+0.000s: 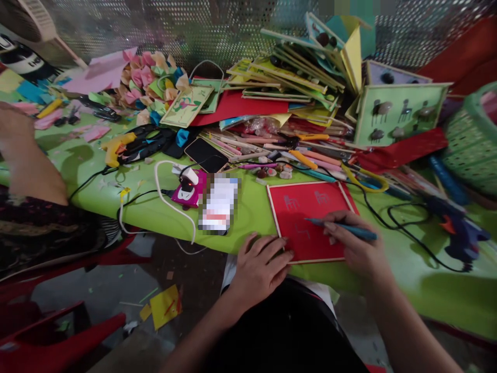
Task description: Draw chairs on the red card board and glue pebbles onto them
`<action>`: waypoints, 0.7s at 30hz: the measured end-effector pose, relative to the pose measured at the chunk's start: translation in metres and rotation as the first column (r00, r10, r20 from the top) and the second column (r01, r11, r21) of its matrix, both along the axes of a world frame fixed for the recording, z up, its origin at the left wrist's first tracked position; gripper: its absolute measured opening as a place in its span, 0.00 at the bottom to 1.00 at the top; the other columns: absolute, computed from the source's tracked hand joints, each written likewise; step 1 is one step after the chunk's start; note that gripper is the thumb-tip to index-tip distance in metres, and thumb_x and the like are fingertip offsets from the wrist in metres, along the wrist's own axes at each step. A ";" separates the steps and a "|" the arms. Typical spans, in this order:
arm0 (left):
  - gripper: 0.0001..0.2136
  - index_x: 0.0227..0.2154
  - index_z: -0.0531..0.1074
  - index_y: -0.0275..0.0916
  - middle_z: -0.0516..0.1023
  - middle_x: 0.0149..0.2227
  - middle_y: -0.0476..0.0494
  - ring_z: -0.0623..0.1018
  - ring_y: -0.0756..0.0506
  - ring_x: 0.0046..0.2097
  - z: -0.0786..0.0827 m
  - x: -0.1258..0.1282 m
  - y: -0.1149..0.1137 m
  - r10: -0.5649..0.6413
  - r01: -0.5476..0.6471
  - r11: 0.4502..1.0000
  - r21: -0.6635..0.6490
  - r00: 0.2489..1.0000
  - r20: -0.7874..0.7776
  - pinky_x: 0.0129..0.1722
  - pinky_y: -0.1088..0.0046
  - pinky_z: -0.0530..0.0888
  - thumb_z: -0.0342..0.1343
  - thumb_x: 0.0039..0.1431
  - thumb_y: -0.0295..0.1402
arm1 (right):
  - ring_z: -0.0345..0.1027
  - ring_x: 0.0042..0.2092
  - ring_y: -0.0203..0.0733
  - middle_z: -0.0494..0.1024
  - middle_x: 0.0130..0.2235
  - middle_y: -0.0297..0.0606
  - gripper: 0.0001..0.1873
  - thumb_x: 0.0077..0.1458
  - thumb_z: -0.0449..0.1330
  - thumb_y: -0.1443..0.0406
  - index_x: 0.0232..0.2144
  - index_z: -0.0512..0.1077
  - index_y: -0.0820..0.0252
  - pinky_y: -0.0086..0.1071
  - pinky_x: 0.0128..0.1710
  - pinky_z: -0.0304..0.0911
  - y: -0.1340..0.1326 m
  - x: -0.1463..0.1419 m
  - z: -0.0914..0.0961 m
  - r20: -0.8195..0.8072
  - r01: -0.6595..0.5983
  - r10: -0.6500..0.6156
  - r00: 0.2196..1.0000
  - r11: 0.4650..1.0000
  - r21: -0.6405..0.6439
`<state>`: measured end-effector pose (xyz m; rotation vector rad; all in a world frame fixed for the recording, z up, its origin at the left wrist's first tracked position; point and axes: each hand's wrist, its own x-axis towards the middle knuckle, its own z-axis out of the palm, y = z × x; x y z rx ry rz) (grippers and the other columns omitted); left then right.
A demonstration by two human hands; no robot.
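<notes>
A red card (306, 215) with a pale stick frame lies on the green table (248, 212) in front of me. Small chair outlines are drawn on it. My right hand (355, 243) is closed around a blue pen (341, 227), whose tip rests on the card's middle. My left hand (260, 264) lies flat with fingers spread, pressing the card's near left corner at the table edge.
Stacks of framed cards (295, 72), pencils and sticks (264, 147) crowd the back. A yellow glue gun (116, 147) lies left, a blue glue gun (458, 228) right, with cables between. A phone (205, 154), paper flowers (151, 83), a green basket (473, 134). Another person's arm (23, 155) rests at left.
</notes>
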<state>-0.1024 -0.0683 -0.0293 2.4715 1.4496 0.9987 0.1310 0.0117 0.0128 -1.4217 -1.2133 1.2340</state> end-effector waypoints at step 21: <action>0.11 0.51 0.78 0.48 0.81 0.58 0.52 0.75 0.45 0.59 0.000 0.000 0.000 0.000 0.000 1.000 -0.004 1.000 -0.003 0.68 0.58 0.60 0.61 0.68 0.35 | 0.63 0.23 0.36 0.74 0.24 0.32 0.13 0.52 0.70 0.58 0.27 0.71 0.55 0.32 0.23 0.58 0.000 -0.009 -0.003 0.263 -0.016 -0.010 0.965 0.996 0.093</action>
